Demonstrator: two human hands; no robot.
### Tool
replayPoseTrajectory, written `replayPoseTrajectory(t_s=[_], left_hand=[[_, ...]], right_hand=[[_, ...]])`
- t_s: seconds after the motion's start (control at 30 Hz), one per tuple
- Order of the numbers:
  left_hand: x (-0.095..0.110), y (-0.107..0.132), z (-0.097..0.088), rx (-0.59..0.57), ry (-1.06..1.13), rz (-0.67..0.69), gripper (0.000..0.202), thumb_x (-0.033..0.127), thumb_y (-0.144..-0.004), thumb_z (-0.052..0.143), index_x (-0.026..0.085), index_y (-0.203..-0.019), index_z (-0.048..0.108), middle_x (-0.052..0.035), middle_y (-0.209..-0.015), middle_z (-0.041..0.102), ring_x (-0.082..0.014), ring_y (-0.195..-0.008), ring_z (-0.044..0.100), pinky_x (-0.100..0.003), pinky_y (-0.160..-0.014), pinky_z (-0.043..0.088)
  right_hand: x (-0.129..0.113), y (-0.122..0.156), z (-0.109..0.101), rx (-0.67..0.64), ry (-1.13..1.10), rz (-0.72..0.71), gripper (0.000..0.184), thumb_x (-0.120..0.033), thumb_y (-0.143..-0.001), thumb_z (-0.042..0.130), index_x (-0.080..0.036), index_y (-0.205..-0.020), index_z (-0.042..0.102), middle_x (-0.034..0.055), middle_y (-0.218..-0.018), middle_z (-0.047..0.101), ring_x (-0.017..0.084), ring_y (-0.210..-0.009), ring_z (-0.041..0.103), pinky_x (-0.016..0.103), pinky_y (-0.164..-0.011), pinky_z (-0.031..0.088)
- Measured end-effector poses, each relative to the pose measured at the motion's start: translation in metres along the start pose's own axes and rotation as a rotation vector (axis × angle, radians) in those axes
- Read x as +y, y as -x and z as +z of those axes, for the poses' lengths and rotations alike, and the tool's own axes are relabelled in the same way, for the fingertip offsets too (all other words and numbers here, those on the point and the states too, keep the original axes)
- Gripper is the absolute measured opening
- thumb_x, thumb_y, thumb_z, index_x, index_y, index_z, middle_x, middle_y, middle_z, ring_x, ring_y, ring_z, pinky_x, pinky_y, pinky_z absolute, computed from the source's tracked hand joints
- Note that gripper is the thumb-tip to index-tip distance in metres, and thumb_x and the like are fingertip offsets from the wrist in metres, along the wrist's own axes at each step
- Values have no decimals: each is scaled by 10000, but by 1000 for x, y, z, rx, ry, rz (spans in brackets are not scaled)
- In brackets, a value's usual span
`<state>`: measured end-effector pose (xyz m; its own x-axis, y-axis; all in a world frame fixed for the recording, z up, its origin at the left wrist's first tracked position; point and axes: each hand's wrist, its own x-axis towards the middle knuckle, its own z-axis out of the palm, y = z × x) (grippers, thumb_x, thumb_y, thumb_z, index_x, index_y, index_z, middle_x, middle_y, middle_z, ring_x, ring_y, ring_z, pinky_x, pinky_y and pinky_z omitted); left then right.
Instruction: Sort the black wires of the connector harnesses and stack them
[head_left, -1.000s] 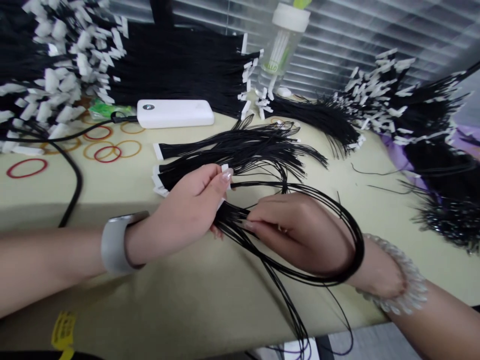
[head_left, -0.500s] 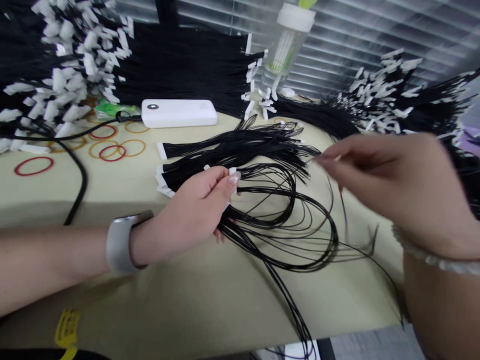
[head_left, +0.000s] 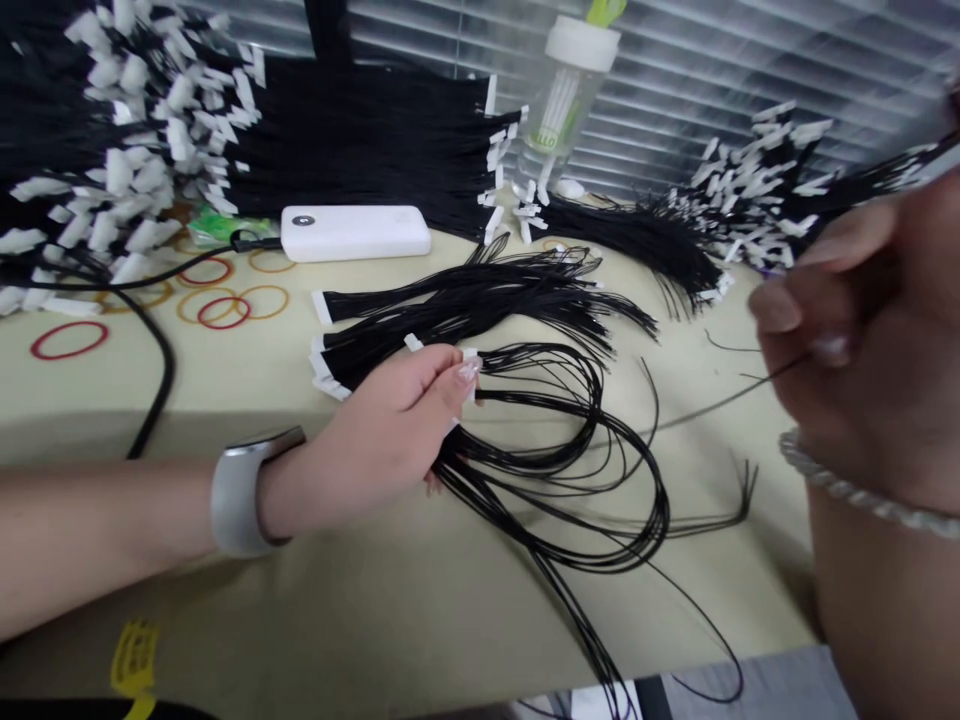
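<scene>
My left hand (head_left: 390, 425) is closed on the white-tagged end of a bundle of thin black cords (head_left: 570, 460), which loop over the beige table (head_left: 360, 590) and hang off its front edge. My right hand (head_left: 862, 340) is raised close to the camera at the right, pinching a single black cord (head_left: 712, 405) between thumb and fingers; the strand runs down-left toward the loops. Behind my left hand lie two flat bundles of black cords with white end tags (head_left: 480, 300).
Large piles of tagged black cords fill the back left (head_left: 150, 130) and right (head_left: 757, 200). A white power bank (head_left: 352, 232) with a black cable (head_left: 150, 330), coloured rubber bands (head_left: 217, 300) and a clear bottle (head_left: 562, 100) stand at the back before window blinds.
My right hand left the bundle beside my left hand, rose up and to the right, and drew one cord out of the loops. My left hand stayed in place.
</scene>
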<state>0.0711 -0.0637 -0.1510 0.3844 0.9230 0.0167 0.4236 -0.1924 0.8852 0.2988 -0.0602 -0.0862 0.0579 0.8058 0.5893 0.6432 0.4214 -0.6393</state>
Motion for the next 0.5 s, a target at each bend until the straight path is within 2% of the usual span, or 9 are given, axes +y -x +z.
replayPoseTrajectory(t_s=[0.07,0.1,0.17,0.23,0.3,0.4,0.5], left_hand=[[0,0,1,-1,23,-14,331,407,-881,326,185,-647,400,44,-600,394,-92,-555,376,-206,-515,332],[-1,1,1,-5,45,-28,336,416,-879,322,186,-648,400,44,-595,397,-91,-545,380,-203,-502,333],[-2,1,2,-11,97,-59,347,432,-876,313,188,-645,398,45,-575,400,-88,-512,381,-195,-462,327],[-3,1,2,-15,134,-84,352,443,-873,311,188,-652,412,46,-559,407,-83,-481,378,-187,-425,316],[-3,1,2,-28,150,-96,351,449,-870,321,187,-666,434,47,-551,418,-77,-455,376,-181,-401,311],[-3,0,1,-58,151,-110,357,451,-865,336,183,-650,433,54,-534,414,-62,-418,364,-169,-374,302],[-2,0,0,-71,145,-114,365,447,-866,335,183,-628,414,63,-515,396,-51,-396,353,-158,-363,295]], right_hand=[[-5,11,6,-57,-158,-11,205,-322,-873,436,-186,-958,564,19,-674,550,66,-450,486,204,-357,328],[-7,16,9,-152,-182,-32,163,-297,-860,469,-171,-856,572,7,-619,555,64,-438,489,198,-355,337],[-9,24,17,-373,-84,-110,185,-274,-865,462,-158,-751,550,-17,-548,550,41,-414,460,181,-378,355],[-9,27,25,-472,60,-193,203,-268,-860,469,-154,-711,545,-34,-521,522,28,-427,429,178,-411,350],[-6,27,31,-491,156,-259,180,-248,-838,506,-151,-694,556,-31,-559,523,31,-489,440,181,-459,354],[-4,29,38,-491,165,-309,108,-208,-812,549,-158,-717,562,-26,-650,547,39,-604,479,171,-554,382],[-5,34,45,-448,189,-313,128,-221,-826,533,-157,-715,543,-27,-646,542,39,-602,472,171,-557,378]])
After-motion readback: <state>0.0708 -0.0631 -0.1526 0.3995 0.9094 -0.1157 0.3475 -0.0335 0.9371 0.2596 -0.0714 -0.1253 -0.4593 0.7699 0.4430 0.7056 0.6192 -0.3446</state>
